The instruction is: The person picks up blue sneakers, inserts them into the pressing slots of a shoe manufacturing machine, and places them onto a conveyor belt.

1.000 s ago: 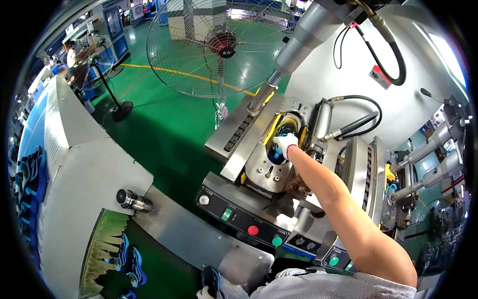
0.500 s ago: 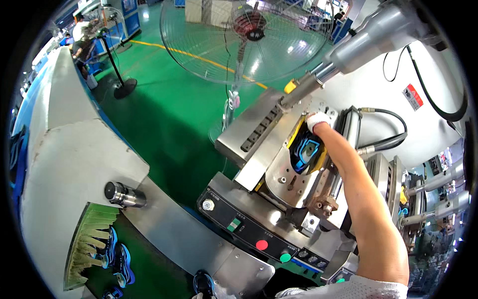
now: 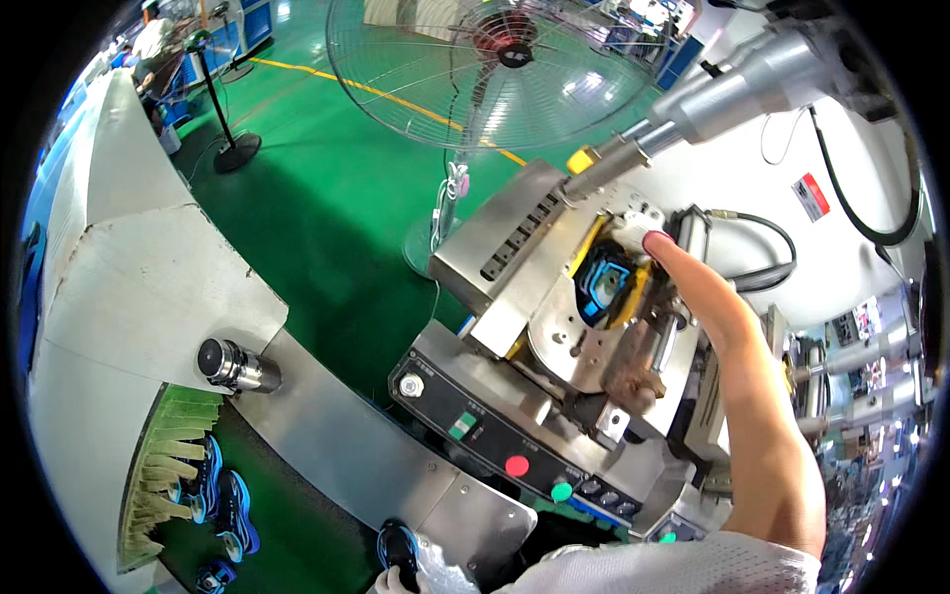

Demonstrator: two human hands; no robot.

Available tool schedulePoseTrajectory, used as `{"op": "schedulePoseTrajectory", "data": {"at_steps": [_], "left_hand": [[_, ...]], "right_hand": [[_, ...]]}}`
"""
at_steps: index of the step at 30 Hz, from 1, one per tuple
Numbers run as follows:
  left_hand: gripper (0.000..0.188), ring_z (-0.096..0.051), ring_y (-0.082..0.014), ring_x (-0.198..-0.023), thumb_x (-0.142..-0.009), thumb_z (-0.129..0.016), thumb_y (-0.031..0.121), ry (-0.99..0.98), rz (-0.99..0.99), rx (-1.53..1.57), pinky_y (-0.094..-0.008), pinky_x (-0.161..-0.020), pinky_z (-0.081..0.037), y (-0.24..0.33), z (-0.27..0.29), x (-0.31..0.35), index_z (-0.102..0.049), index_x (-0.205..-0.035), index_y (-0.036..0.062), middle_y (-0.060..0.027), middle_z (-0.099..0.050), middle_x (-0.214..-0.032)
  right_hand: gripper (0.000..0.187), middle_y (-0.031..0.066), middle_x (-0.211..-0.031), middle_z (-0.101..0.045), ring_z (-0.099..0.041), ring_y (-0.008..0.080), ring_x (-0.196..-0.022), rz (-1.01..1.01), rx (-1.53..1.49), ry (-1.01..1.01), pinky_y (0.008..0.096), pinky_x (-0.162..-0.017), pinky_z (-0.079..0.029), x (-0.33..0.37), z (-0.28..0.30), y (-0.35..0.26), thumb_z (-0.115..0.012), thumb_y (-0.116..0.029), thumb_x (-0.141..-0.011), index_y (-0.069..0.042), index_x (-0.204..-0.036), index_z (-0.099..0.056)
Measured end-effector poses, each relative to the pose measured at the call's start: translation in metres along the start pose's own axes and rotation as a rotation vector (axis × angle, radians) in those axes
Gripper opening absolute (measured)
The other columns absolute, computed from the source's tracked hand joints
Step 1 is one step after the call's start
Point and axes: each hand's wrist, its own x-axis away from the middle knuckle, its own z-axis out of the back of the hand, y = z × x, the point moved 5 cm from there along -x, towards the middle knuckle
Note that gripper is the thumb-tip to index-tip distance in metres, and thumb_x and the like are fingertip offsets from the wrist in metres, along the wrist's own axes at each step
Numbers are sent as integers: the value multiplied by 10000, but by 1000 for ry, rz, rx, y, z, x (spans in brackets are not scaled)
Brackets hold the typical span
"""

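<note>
My right hand (image 3: 630,232), in a white glove with a red cuff, reaches to the far end of the yellow-edged cavity of a metal press (image 3: 566,346). Its fingers are too unclear to tell whether they hold anything. Inside the cavity, just nearer than that hand, sits a black and blue shoe (image 3: 604,285). At the lower edge my left hand (image 3: 392,580), gloved in white and partly cut off, is closed on another black and blue shoe (image 3: 398,544).
A control panel (image 3: 485,441) with red and green buttons fronts the press. Left of it, a metal flask (image 3: 237,365) stands on a curved ledge (image 3: 327,436). Several shoes (image 3: 234,510) lie beyond a green strip curtain (image 3: 168,465). A large fan (image 3: 505,59) stands behind; a person (image 3: 153,45) is far left.
The view has shifted slightly. My right hand has turned at the cavity's far end, and a clamp roller beside it has swung lower and nearer. The left-hand shoe shows more.
</note>
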Motion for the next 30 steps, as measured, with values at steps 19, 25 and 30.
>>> {"op": "schedulePoseTrajectory", "data": {"at_steps": [19, 25, 30], "left_hand": [[491, -605, -376, -1137, -748, -805, 150, 54, -19, 16, -472, -950, -511, -8, -23, 17, -629, -1199, 66, -177, -591, -1262], [484, -625, -357, -1143, -777, -814, 236, 100, 10, -18, -459, -952, -518, -9, -7, 22, -641, -1215, 122, -159, -597, -1290], [572, -602, -359, -1193, -777, -804, 245, -43, -6, 93, -473, -963, -519, -20, -4, 16, -594, -1296, 129, -145, -557, -1350]], "right_hand": [[299, 155, -968, -740, -716, 322, -899, -253, -221, 443, 437, -762, -541, 19, -72, -43, -564, -363, -838, -114, -867, -727], [472, 187, -1257, -687, -659, 314, -1159, 26, -251, -32, 436, -933, -531, 51, -16, -60, -675, -370, -856, -38, -1190, -715], [822, 285, -1374, -585, -581, 384, -1261, 114, -580, 366, 428, -1066, -439, 164, 37, -68, -659, -537, -892, 83, -1408, -501]]}}
